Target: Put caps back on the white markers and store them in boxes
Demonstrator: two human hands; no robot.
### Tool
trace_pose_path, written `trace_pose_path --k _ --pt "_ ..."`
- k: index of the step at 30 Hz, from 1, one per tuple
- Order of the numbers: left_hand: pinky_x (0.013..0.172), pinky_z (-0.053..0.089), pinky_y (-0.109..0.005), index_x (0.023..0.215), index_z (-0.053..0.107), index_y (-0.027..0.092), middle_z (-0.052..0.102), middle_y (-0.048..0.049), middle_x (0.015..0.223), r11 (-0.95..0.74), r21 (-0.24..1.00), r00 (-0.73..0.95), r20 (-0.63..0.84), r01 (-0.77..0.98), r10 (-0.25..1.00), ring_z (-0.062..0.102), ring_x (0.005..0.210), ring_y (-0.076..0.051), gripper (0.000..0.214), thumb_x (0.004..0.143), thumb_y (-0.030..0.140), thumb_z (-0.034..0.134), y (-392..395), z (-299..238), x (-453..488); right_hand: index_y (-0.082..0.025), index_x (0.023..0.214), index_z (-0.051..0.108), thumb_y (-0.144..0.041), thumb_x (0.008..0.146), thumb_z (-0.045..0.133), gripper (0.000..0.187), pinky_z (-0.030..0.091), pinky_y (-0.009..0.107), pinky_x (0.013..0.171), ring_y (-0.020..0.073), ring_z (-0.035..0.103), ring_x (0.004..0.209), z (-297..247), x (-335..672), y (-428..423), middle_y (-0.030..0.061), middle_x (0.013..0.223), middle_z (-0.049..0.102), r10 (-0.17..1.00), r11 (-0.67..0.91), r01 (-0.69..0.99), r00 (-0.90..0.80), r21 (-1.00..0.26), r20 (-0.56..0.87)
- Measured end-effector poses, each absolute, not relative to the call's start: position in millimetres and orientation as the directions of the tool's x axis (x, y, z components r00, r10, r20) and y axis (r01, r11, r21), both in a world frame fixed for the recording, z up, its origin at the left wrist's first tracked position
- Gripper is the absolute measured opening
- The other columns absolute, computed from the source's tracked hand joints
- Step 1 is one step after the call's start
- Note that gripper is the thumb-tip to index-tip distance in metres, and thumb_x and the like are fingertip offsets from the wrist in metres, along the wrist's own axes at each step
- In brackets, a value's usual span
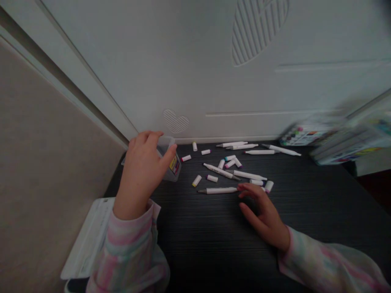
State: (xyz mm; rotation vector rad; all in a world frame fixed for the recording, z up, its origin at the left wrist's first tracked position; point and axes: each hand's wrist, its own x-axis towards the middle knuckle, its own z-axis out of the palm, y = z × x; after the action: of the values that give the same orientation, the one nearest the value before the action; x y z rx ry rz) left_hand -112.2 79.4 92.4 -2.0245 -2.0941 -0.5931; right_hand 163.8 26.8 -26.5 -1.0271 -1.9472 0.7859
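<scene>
My left hand (146, 171) is wrapped over a clear plastic box (172, 177) at the left of the dark table, thumb along its near right side. A coloured label (174, 165) shows on the box; its inside is hidden by the hand. My right hand (262, 213) hovers low, fingers apart and slightly bent, its fingertips by the end of an uncapped white marker (221, 190). Whether they touch it I cannot tell. Loose caps lie between the hands, among them a yellow-ended cap (196, 181) and a purple-ended cap (212, 178). Another marker (221, 171) lies slanted behind.
Several more markers (259, 152) lie toward the white panel (195, 73) at the back. Clear cases of markers (345, 148) stand at the right edge, blurred. A white flat object (88, 238) sits at the left, beside the wall (45, 171).
</scene>
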Motion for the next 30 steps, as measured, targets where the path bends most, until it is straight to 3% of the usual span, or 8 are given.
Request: trace_pose_path --k 21,30 --pt "0.096 0.035 -0.04 0.112 0.053 0.012 0.057 -0.0121 0.11 -0.062 0.15 0.001 0.38 0.987 0.925 0.048 0.107 -0.027 0.044 0.083 0.042 0.041 80.2 92.3 -110.7 -0.025 0.123 0.037 -0.019 0.084 0.048 0.041 0.049 0.04 0.082 0.0196 0.057 0.089 -23.6 163.5 27.2 0.0106 0.112 0.053 0.868 0.48 0.441 -0.362 -0.758 0.339" --pt "0.101 0.032 -0.04 0.118 0.05 0.008 0.052 -0.0164 0.117 0.018 0.169 -0.082 0.381 0.985 0.921 0.043 0.116 -0.028 0.049 0.08 0.04 0.048 76.7 94.1 -108.7 -0.025 0.123 0.037 -0.02 0.084 0.048 0.041 0.05 0.038 0.082 0.0185 0.058 0.089 -25.2 162.7 27.6 0.0099 0.111 0.054 0.874 0.469 0.449 -0.36 -0.76 0.327"
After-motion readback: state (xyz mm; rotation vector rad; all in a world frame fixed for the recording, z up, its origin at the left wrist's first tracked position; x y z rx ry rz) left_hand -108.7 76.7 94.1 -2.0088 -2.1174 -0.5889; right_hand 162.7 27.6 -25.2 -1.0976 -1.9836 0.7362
